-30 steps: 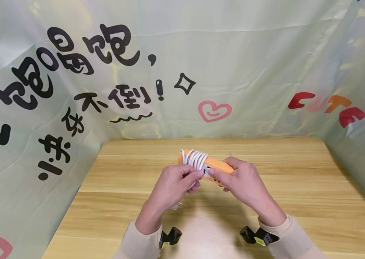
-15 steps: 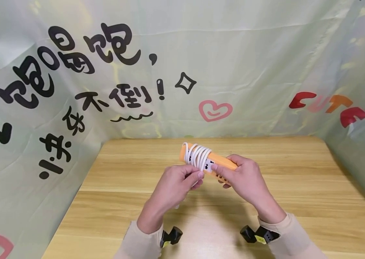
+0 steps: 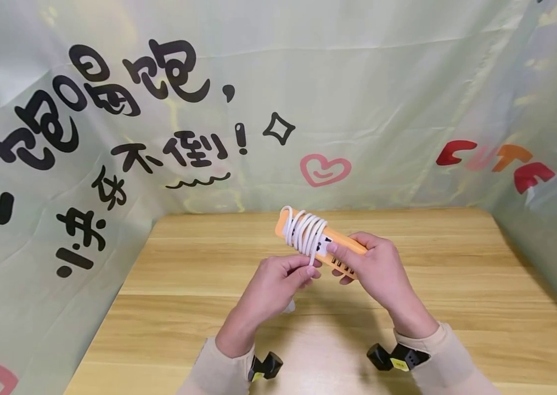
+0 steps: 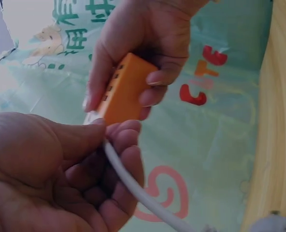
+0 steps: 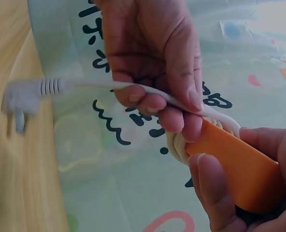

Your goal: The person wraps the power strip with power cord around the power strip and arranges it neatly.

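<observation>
An orange power strip (image 3: pixel 344 240) is held up over the table in the head view, tilted with its left end higher. Its white cord (image 3: pixel 304 231) is wound several times around that left end. My right hand (image 3: pixel 382 274) grips the other end, thumb on top and fingers beneath. Just below the coils, my left hand (image 3: pixel 273 288) pinches the cord between thumb and fingers. From there the loose cord runs across the left fingers to a white plug (image 5: pixel 24 96), hanging free in the right wrist view. Small dark slots line one side of the strip (image 4: pixel 130 92).
Beneath the hands lies a wooden table (image 3: pixel 184 329). A pale fabric backdrop (image 3: pixel 382 109) with printed lettering and hearts encloses the back and both sides. Black wrist cameras (image 3: pixel 399 357) sit at the sleeve cuffs.
The wound end of the strip has risen, farther from the body. My left hand has shifted slightly right, and a short length of cord now shows between the coils and its fingers.
</observation>
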Demonstrator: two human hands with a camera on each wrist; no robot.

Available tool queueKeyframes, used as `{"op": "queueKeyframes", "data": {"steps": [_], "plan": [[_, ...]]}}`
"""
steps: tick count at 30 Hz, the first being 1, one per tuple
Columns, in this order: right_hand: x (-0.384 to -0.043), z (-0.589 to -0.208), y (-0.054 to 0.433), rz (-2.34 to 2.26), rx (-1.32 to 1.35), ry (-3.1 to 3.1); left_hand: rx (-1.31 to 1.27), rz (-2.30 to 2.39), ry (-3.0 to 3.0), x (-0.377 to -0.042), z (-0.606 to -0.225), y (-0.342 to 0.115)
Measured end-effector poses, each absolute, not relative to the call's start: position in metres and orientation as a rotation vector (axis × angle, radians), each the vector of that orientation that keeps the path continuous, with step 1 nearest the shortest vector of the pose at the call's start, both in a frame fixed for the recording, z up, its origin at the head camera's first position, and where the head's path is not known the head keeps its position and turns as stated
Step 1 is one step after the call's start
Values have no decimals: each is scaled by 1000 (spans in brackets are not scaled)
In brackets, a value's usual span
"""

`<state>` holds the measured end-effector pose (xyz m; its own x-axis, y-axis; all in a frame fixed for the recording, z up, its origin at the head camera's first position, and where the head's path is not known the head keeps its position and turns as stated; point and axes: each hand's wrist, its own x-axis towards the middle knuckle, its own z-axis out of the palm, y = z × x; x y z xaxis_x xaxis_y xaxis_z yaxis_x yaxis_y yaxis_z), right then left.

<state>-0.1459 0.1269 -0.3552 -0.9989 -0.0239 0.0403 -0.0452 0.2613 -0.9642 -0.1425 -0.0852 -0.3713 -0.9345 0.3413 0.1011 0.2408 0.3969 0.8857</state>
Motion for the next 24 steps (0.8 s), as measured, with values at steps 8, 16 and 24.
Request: {"op": "queueKeyframes", "data": {"steps": [8,16,24], "plan": [[-147,-353,128,2072,49,-2404,628,1702,2613,-144,-376,-82],[-146,-351,129,2133,38,-2335,642,1570,2510,-154,-377,-99],[-145,-350,130,2189,87,-2297,861,1462,2219,-170,-378,-129]]}}
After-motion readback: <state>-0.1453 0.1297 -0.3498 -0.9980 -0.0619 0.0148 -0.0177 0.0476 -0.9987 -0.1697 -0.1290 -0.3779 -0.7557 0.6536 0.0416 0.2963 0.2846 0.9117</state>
